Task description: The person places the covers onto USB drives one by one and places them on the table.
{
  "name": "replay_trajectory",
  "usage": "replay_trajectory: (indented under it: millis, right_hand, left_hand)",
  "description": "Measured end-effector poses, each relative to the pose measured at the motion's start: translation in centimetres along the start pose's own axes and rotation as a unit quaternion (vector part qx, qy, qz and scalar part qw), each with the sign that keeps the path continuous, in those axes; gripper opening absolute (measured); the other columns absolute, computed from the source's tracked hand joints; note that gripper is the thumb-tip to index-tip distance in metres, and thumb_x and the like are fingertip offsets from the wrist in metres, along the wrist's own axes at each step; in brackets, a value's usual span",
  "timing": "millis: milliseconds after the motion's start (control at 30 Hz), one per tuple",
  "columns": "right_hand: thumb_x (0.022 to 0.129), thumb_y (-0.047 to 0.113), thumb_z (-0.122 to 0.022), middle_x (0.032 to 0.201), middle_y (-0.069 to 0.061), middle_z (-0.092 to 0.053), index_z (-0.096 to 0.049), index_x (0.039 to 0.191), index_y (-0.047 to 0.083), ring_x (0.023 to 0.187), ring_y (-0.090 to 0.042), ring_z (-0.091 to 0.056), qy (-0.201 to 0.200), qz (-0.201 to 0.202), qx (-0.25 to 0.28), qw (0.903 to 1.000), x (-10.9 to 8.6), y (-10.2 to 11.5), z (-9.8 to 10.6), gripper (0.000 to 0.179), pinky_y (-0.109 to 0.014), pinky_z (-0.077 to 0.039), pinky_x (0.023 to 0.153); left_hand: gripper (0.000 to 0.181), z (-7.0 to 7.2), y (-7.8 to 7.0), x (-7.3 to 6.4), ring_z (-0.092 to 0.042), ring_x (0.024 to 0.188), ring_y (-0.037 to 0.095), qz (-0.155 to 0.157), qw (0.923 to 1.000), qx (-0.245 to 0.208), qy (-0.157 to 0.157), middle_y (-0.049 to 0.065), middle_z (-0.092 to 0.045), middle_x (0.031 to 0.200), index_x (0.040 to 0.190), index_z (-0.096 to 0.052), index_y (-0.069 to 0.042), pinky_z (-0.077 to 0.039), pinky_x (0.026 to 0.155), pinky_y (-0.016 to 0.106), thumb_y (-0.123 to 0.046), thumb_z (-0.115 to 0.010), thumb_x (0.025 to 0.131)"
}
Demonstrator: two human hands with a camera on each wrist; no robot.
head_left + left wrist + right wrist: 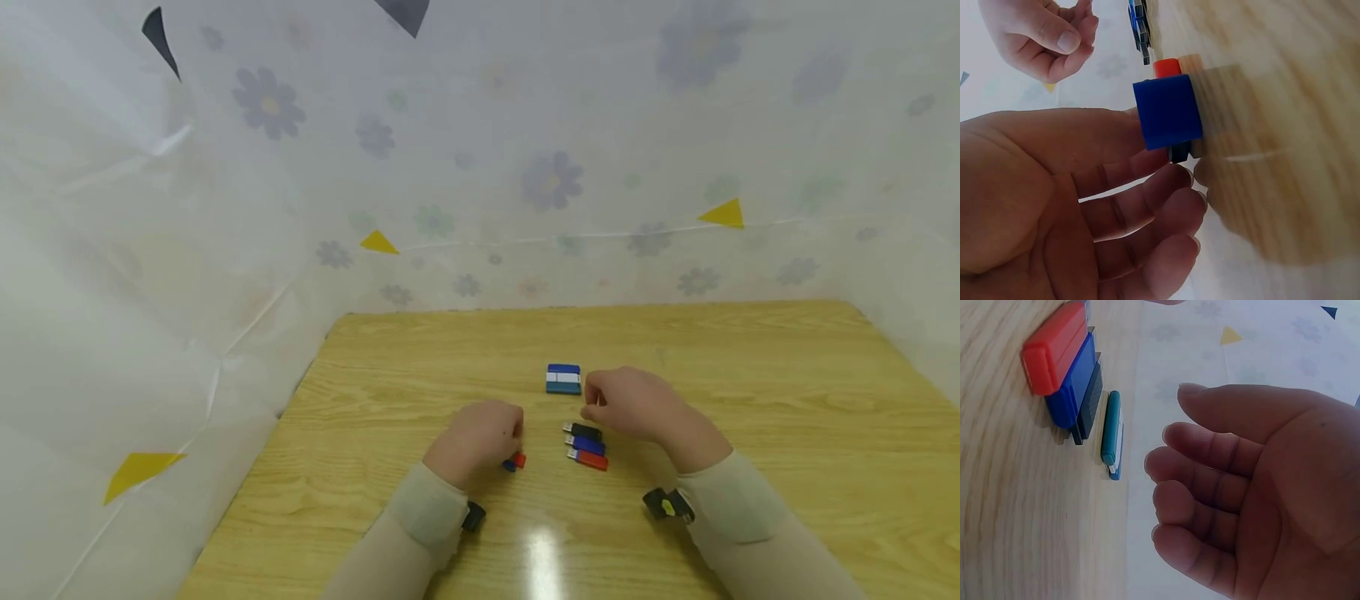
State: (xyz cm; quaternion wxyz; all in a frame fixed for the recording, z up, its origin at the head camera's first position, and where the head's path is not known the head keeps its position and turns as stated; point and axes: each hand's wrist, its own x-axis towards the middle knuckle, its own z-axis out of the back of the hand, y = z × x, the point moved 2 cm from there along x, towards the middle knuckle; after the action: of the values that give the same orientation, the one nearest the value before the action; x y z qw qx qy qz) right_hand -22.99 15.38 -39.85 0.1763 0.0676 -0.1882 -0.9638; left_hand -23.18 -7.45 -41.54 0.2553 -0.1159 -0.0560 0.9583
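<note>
My left hand (480, 437) is low over the table beside small USB stick caps. A blue cap (1169, 112) is nearest the left wrist camera, with a red cap (1167, 67) just past it. A black cap (1179, 152) shows partly behind the blue one; my left thumb and index finger close in on it, their tips hidden. My right hand (637, 404) holds nothing, its fingers loosely bent. Below it lie three uncapped USB sticks side by side: black (585, 432), blue (587, 445) and red (589, 460), their metal plugs pointing left.
Behind the sticks lies a flat blue, white and teal item (563, 388), just left of my right fingertips. The wood-grain table (810, 417) ends at flowered white sheeting (480, 167) at the back and sides. Each wrist wears a dark strap (670, 505).
</note>
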Motion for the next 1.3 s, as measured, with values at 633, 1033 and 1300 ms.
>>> replay_trajectory:
  millis: [633,1033,1300]
  right_hand:
    - [0.094,0.031,-0.072,0.074,0.007,-0.057,-0.06,0.088,0.02,0.061,-0.013,-0.048,0.022,0.003,-0.02,0.9996,0.2,0.0,-0.6,0.017,-0.032,-0.039,0.057]
    - [0.093,0.015,-0.07,0.076,0.006,-0.058,-0.063,0.086,0.019,0.064,-0.015,-0.05,0.052,0.004,-0.041,0.9978,0.4,0.2,-1.5,0.011,-0.034,-0.042,0.061]
    - [0.088,0.007,-0.068,0.078,0.005,-0.057,-0.063,0.085,0.017,0.067,-0.016,-0.051,0.053,-0.001,-0.061,0.9967,0.6,0.2,-2.1,0.011,-0.036,-0.043,0.063]
  left_hand:
    - [0.011,-0.1,-0.2,0.2,-0.051,0.066,0.012,0.016,0.9997,0.019,-0.005,-0.005,-0.054,0.077,0.085,-0.062,-0.015,-0.044,0.059,0.029,-0.013,-0.065,0.095]
    - [0.005,0.6,-0.6,0.6,-0.05,0.056,0.009,-0.037,0.9958,-0.037,-0.075,-0.008,-0.057,0.075,0.095,-0.065,-0.017,-0.038,0.051,0.027,-0.015,-0.062,0.092]
    - [0.003,0.8,-0.8,0.7,-0.05,0.056,0.007,-0.037,0.9961,-0.029,-0.074,-0.009,-0.056,0.074,0.095,-0.065,-0.016,-0.038,0.05,0.026,-0.018,-0.064,0.093]
